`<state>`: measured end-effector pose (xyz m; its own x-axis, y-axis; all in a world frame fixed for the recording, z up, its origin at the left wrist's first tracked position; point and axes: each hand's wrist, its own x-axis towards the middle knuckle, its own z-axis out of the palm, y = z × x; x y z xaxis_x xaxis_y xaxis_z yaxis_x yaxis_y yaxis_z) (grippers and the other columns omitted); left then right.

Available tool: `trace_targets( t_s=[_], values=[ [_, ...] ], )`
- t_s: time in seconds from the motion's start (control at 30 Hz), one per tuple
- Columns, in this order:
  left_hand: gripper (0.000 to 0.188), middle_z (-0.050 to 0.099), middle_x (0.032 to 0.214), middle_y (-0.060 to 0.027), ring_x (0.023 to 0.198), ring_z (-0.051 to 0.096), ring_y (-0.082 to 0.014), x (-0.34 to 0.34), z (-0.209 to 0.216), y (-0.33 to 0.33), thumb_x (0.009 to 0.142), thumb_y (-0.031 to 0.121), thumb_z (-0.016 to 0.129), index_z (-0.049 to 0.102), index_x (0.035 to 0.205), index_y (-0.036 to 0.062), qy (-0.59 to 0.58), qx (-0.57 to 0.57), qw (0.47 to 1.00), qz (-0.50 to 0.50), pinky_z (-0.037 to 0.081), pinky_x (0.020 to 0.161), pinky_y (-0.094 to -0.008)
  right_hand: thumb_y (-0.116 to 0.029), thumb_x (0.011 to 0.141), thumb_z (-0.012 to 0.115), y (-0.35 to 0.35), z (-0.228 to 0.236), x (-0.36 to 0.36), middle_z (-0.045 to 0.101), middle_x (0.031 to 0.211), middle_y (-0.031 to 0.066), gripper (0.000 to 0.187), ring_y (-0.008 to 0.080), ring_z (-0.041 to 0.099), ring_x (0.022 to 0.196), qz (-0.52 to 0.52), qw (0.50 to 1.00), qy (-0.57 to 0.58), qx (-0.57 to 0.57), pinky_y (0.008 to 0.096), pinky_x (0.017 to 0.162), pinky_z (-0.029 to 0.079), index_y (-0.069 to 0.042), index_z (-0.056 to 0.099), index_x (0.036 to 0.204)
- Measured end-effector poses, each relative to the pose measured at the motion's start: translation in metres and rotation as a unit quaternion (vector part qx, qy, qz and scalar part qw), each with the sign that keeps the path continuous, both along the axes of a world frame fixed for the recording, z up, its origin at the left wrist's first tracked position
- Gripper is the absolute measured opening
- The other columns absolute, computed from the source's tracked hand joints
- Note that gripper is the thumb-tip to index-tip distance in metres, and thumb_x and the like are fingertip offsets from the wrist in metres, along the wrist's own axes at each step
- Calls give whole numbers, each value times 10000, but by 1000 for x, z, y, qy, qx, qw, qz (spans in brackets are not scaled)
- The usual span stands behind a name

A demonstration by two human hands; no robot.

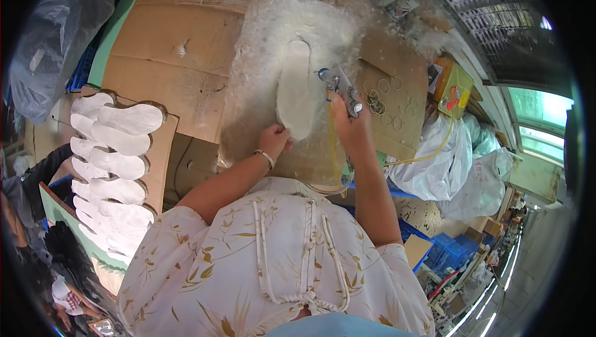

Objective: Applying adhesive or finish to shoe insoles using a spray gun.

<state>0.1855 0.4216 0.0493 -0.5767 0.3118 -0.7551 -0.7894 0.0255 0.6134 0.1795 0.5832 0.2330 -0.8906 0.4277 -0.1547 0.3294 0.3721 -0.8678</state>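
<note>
A pale, sole-shaped insole (294, 91) lies lengthwise on the white-crusted patch of the cardboard-covered table. My left hand (275, 141) pinches its near end between closed fingers. In my right hand (351, 119) is a metal spray gun (339, 88), held just right of the insole with its blue-ringed nozzle toward it. A thin yellow hose (332, 135) hangs down from the gun. Whether spray is coming out cannot be made out.
Several white insoles (121, 163) lie in overlapping rows on cardboard at the left. Rubber bands (374, 101) are scattered right of the gun. A yellow box (456, 88) and white plastic bags (434, 157) stand farther right. Another person (69, 293) is at the lower left.
</note>
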Motion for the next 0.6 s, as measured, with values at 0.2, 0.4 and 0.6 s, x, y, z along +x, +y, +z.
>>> trace_targets(
  t_s=[0.2,0.4,0.6],
  values=[
    [114,620,805,-104,671,644,-175,-1,7,2,858,104,550,555,865,-10,-2,-6,1000,4,528,518,-250,-253,881,580,-6,4,6,488,632,40,259,110,414,580,-19,1000,-10,7,288,519,370,4,557,907],
    [127,623,789,-102,651,645,-174,1,7,0,862,123,556,554,869,-4,-1,-3,1000,7,525,511,-254,-252,878,588,-16,18,8,475,620,49,257,119,397,570,-7,1000,6,1,293,526,371,2,546,883],
    [139,626,789,-102,648,645,-174,1,9,-2,856,134,570,557,872,-3,-2,-10,1000,6,525,511,-253,-253,879,587,-16,11,26,468,616,48,265,119,388,575,19,999,-36,10,296,527,367,7,543,862]
  ],
)
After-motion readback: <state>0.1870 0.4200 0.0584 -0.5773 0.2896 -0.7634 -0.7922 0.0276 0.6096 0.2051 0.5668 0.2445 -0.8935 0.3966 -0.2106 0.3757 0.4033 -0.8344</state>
